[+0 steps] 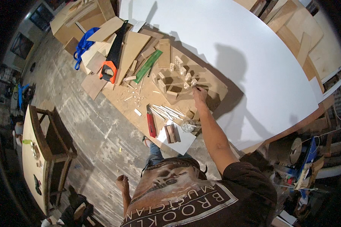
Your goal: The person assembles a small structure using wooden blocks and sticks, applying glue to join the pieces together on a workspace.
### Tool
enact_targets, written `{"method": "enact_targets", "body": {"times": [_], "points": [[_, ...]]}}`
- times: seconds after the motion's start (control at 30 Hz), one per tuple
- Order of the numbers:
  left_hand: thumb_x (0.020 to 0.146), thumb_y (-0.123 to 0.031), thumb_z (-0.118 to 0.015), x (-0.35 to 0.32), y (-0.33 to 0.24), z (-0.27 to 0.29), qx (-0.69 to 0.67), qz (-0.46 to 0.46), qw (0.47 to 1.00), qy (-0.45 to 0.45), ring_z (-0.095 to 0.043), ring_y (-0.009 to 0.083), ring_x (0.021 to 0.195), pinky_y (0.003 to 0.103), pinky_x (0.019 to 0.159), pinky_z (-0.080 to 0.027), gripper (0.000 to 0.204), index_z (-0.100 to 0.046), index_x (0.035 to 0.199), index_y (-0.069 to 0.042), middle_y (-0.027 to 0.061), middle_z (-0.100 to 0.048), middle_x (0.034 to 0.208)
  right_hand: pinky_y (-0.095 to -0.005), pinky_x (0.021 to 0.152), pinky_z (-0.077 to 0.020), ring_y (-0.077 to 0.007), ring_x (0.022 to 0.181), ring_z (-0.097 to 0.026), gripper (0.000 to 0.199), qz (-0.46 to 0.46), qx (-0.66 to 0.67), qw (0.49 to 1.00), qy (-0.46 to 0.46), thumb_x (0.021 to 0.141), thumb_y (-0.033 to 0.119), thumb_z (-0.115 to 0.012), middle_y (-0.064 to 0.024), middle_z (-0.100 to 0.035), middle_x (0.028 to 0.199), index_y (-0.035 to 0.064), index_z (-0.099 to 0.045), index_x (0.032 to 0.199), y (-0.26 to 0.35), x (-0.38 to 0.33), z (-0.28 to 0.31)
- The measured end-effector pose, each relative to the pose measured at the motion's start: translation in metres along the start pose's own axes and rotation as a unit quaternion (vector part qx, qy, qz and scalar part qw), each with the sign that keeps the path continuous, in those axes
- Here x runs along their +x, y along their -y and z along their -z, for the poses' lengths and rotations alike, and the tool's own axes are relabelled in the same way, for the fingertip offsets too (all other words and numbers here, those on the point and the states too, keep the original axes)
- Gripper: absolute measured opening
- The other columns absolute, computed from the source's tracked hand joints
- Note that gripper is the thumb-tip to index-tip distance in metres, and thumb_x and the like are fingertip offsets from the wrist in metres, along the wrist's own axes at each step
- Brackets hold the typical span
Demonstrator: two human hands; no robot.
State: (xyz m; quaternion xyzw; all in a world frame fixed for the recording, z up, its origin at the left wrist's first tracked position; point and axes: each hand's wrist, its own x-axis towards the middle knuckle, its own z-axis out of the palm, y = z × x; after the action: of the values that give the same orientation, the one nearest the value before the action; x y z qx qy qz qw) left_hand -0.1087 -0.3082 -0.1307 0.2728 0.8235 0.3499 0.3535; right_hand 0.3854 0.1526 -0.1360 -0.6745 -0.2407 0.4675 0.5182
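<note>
My right hand (200, 95) reaches over the work board with its fingers pinched at a small pale wooden piece (194, 81). More small wooden pieces (178, 60) stand in a loose row beyond it. To their left, a low assembly of wooden strips and blocks (162, 85) rests on the board. My left hand (122, 182) hangs low beside my body, away from the table, with curled fingers; what is in it, if anything, does not show.
On the brown board (119, 99) lie a red utility knife (151, 125), thin white sticks (169, 112), a clear round container (188, 126) and a green strip (148, 66). An orange-handled saw (109, 70) rests on wood offcuts. A large white sheet (269, 90) spreads right; a wooden stand (45, 159) is left.
</note>
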Motion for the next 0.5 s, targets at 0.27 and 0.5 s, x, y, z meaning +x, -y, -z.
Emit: {"method": "enact_targets", "body": {"times": [0.27,0.5], "points": [[0.09,-0.013,-0.063,-0.008,0.0,-0.007,-0.034,0.052,0.998,-0.026,-0.061,0.0178,0.064,0.032,0.062,-0.052,0.022,-0.065,0.088,0.009,0.0115,-0.064,0.072,-0.0269,0.048,-0.037,-0.0096,0.052,-0.047,0.016,0.011,0.001,1.0,0.003,0.084,0.016,-0.069,0.0002,-0.055,0.063,-0.0002,-0.067,0.084,0.005,-0.003,-0.002],[0.09,-0.015,-0.062,-0.006,-0.048,-0.028,0.025,-0.008,1.0,0.003,-0.066,0.0203,0.07,0.033,0.063,-0.052,0.025,-0.066,0.096,0.009,0.0149,-0.069,0.079,-0.0231,0.047,-0.0353,-0.0076,0.053,-0.047,0.011,-0.016,0.018,0.999,0.048,0.086,0.014,-0.067,-0.0002,-0.054,0.067,0.0038,-0.062,0.084,0.018,-0.037,0.017]]}}
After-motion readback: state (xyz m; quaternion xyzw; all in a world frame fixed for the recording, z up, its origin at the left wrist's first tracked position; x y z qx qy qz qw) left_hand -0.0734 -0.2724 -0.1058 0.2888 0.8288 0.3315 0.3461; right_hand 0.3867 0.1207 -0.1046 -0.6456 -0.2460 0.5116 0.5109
